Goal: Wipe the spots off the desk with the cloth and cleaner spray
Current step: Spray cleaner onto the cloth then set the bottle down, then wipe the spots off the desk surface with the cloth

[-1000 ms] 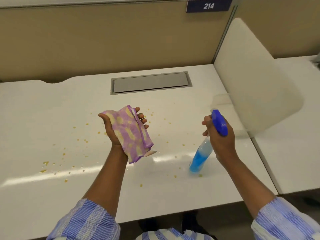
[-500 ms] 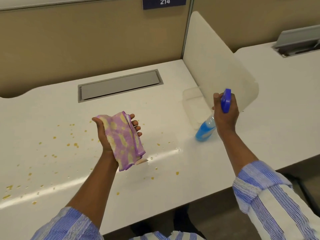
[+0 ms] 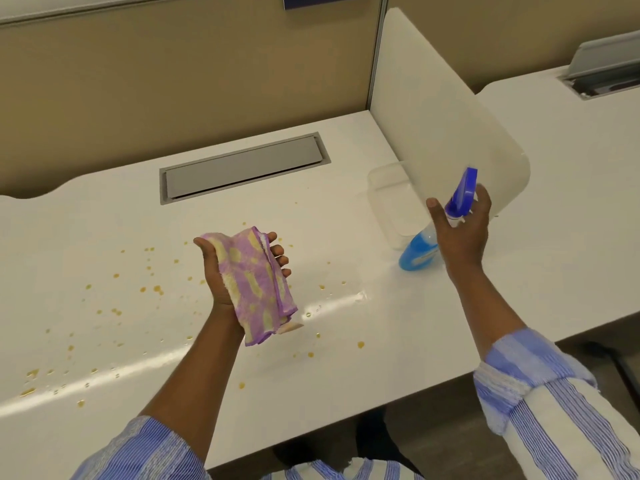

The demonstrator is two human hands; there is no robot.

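The white desk point(image 3: 104, 220) carries several yellow-orange spots point(image 3: 158, 289) across its left and front middle. My left hand point(image 3: 221, 271) is palm up above the desk's centre, holding a folded purple and yellow cloth point(image 3: 256, 289). The blue spray bottle point(image 3: 417, 254) stands on the desk at the right, by the divider's foot. My right hand point(image 3: 464, 233) is around its blue spray head point(image 3: 462, 190), with the thumb lifted off to the left and the fingers spread behind the head.
A grey cable hatch point(image 3: 242, 168) is set into the back of the desk. A white divider panel point(image 3: 443, 116) rises on the right, with a neighbouring desk point(image 3: 571, 174) beyond it. A beige partition wall point(image 3: 173, 81) closes the back.
My right hand carried the spray bottle right to the divider, stood it on the desk and loosened its fingers. My left hand has kept the cloth in place.
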